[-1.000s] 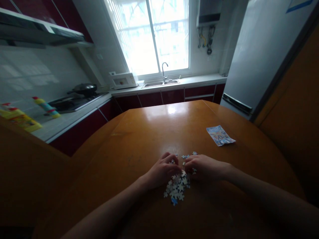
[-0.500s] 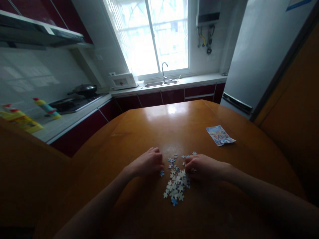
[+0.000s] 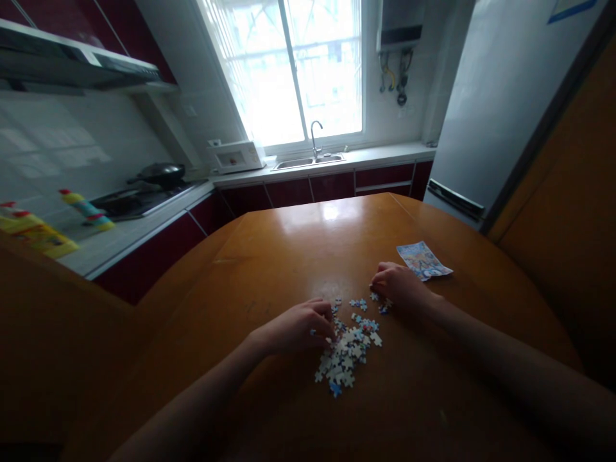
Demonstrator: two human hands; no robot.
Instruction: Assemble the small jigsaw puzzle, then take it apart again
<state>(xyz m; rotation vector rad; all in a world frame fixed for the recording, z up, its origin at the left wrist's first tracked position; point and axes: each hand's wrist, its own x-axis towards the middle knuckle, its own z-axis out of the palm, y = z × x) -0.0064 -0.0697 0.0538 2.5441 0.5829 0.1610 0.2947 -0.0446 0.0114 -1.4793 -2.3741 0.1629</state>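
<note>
A loose pile of jigsaw pieces [image 3: 344,359], mostly pale backs up, lies on the wooden table in front of me. My left hand [image 3: 303,326] rests at the pile's left edge, its fingers curled down among the pieces; what they hold, if anything, is hidden. A small blue piece [image 3: 312,332] shows by its thumb. Beyond the pile to the right, my right hand [image 3: 399,283] is closed, with a small jigsaw piece [image 3: 371,287] at its fingertips. Several loose pieces [image 3: 385,307] lie under and beside that hand.
A creased picture sheet [image 3: 423,260] lies just behind my right hand. The round wooden table [image 3: 289,250] reaches toward the counter. Farther off are a sink [image 3: 293,164], a microwave [image 3: 238,157], a stove with a pan [image 3: 161,173], cleaner bottles [image 3: 89,210] and a fridge [image 3: 500,109].
My right hand has moved away and to the right from the pile, leaving pieces spread there. My left hand has moved right, onto the pile's left edge.
</note>
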